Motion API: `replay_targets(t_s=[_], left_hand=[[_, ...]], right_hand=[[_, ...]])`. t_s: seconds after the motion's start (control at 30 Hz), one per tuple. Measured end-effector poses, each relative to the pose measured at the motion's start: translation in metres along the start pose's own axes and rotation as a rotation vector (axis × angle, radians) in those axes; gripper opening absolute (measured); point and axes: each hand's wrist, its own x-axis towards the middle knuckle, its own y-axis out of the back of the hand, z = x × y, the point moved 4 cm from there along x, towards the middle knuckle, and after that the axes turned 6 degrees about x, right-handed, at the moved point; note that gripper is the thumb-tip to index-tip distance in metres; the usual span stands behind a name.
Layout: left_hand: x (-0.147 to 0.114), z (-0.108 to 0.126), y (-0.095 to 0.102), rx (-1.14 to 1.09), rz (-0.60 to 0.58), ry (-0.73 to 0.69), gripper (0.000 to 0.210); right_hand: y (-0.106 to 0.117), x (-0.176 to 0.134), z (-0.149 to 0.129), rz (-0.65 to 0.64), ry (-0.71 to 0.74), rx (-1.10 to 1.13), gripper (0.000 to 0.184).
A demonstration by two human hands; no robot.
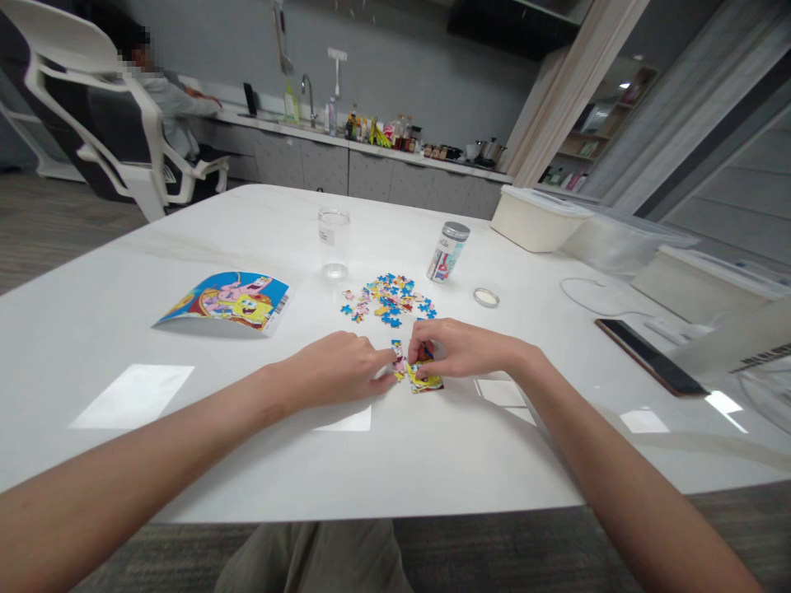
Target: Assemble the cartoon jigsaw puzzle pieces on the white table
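Observation:
Near the front middle of the white table [247, 461], my right hand [463, 346] has its thumb and fingers closed on a small joined section of jigsaw puzzle [428, 384], mostly yellow. Just left of it lies a narrow strip of joined puzzle pieces [397, 352], pink, blue and yellow. My left hand [339, 369] grips this strip's left edge between index finger and thumb. A narrow gap seems to part the strip from the yellow section; my fingers hide some of both. Beyond my hands lies a loose pile of puzzle pieces [392, 298].
A curled cartoon picture sheet [238, 301] lies left. Behind the pile stand a clear jar [334, 243] and a printed canister [448, 251], with a round lid [486, 297] nearby. Right are storage boxes [537, 218] and a phone [648, 357]. A person sits beyond, by a white chair [145, 123].

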Motion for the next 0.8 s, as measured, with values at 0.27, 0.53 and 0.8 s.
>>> replay_targets(t_s=[0.27, 0.53, 0.8], left_hand=[[0.0, -0.001, 0.004, 0.06, 0.015, 0.006, 0.029], [0.001, -0.004, 0.007, 0.064, -0.029, 0.016, 0.032], [-0.001, -0.014, 0.009, -0.004, -0.016, -0.039, 0.026]], right_hand=[[0.002, -0.001, -0.003, -0.01, -0.032, 0.006, 0.008], [0.005, -0.002, 0.001, 0.021, -0.047, -0.036, 0.009], [0.007, 0.0, -0.001, 0.052, -0.061, -0.061, 0.009]])
